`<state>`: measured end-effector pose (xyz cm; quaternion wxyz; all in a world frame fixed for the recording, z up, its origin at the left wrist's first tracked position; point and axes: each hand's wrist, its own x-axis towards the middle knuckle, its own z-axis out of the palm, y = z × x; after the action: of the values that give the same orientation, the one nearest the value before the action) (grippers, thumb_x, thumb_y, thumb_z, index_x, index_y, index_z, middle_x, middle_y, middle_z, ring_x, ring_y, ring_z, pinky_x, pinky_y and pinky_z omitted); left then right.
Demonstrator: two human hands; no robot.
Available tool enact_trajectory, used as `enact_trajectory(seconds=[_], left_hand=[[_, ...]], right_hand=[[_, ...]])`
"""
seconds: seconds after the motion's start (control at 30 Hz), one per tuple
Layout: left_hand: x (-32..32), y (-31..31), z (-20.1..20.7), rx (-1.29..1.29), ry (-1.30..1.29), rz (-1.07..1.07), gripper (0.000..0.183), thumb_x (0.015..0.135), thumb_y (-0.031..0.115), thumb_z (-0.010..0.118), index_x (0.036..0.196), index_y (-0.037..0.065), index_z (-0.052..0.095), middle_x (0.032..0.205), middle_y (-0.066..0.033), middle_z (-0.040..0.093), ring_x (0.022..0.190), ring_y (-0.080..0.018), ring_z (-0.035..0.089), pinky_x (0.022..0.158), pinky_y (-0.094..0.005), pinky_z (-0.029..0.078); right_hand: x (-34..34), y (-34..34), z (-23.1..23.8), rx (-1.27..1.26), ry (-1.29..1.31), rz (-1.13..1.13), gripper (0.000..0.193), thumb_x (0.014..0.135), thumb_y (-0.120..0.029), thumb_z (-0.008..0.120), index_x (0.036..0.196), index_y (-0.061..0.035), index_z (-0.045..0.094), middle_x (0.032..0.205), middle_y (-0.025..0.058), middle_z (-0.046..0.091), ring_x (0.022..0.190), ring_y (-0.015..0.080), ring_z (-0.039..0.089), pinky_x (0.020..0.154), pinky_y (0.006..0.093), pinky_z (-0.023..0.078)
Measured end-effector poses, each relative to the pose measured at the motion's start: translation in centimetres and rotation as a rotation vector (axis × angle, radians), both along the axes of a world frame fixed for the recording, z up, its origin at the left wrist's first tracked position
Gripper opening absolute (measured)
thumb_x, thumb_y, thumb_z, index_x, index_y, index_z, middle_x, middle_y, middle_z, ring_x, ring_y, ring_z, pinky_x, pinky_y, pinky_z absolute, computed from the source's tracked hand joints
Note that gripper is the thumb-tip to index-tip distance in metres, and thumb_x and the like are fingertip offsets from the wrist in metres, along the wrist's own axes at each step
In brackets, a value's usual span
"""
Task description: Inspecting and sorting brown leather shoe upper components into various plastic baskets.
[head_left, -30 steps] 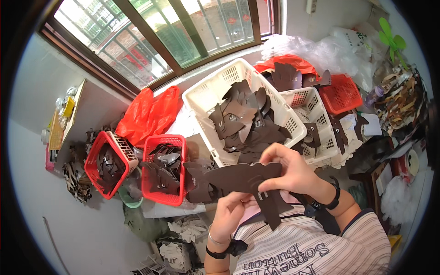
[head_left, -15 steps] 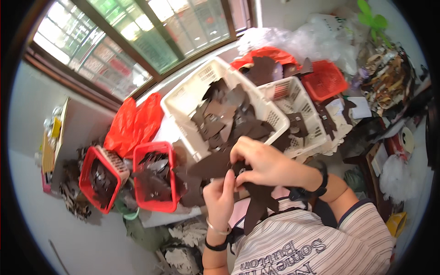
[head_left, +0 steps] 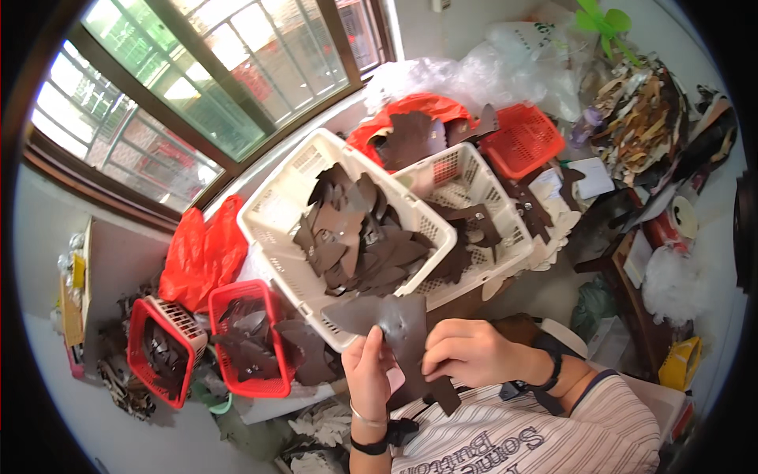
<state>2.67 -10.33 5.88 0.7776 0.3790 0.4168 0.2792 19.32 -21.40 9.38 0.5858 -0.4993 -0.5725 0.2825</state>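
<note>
A flat dark brown leather-like cut piece point(head_left: 407, 330), with a pointed left end and a lower strip, is held up in front of my body. My left hand point(head_left: 369, 375) pinches it, thumb on top, near its lower left edge. My right hand point(head_left: 478, 351) is beside the piece's right edge with fingers curled; what lies between those fingertips, if anything, is hidden. Just beyond the piece stands a large white plastic basket point(head_left: 272, 229) heaped with similar dark cut pieces point(head_left: 371, 245).
A second white basket point(head_left: 509, 245) with several dark pieces adjoins on the right. Two red baskets point(head_left: 282, 340) of dark pieces stand left, below a red plastic bag point(head_left: 207, 257). Farther back are a red tray point(head_left: 521, 142), clear plastic bags point(head_left: 505, 67) and a scrap heap point(head_left: 639, 118). A window point(head_left: 213, 95) is at back left.
My right hand has moved right, away from my left hand, and the dark piece now shows its broad face. The whole view has shifted, the baskets sitting lower and farther left.
</note>
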Motion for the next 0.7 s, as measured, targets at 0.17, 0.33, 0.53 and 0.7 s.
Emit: enact_trajectory(seconds=[0.17,0.33,0.53,0.7], left_hand=[[-0.2,0.2,1.4,0.191,0.064,-0.045,0.031,0.096,0.024,0.06,0.079,-0.003,0.063,0.07,-0.0084,0.066,0.055,-0.0121,0.06,0.051,-0.0237,0.05],[-0.4,0.1,1.4,0.136,0.098,-0.054,0.033,0.096,0.026,0.06,0.078,-0.002,0.062,0.07,-0.0091,0.066,0.055,-0.0134,0.062,0.051,-0.0244,0.051],[-1.5,0.4,1.1,0.031,0.065,-0.044,0.032,0.095,0.027,0.061,0.08,0.0,0.062,0.07,-0.0083,0.065,0.055,-0.0139,0.062,0.052,-0.025,0.052],[-1.8,1.1,1.2,-0.062,0.001,-0.033,0.028,0.098,0.025,0.056,0.083,0.001,0.06,0.071,-0.0057,0.062,0.056,-0.0123,0.063,0.049,-0.0227,0.054]], right_hand=[[3.4,-1.0,-1.8,-0.355,0.733,-0.099,0.05,0.076,0.006,0.075,0.122,-0.0017,0.058,0.094,-0.0024,0.055,0.076,0.0041,0.055,0.061,0.0186,0.049],[3.3,-0.1,-1.8,-0.461,0.694,-0.006,0.047,0.078,0.004,0.074,0.123,0.0011,0.059,0.089,-0.0009,0.057,0.071,0.0038,0.054,0.058,0.0182,0.048],[2.5,1.5,-1.9,-0.462,0.795,0.029,0.038,0.082,0.0,0.072,0.118,0.003,0.061,0.092,0.0051,0.067,0.074,0.0055,0.061,0.052,0.0179,0.05],[2.1,3.2,-2.2,-0.509,0.794,0.045,0.039,0.082,-0.002,0.072,0.118,0.0062,0.06,0.096,0.0077,0.068,0.075,0.0078,0.063,0.052,0.0191,0.051]])
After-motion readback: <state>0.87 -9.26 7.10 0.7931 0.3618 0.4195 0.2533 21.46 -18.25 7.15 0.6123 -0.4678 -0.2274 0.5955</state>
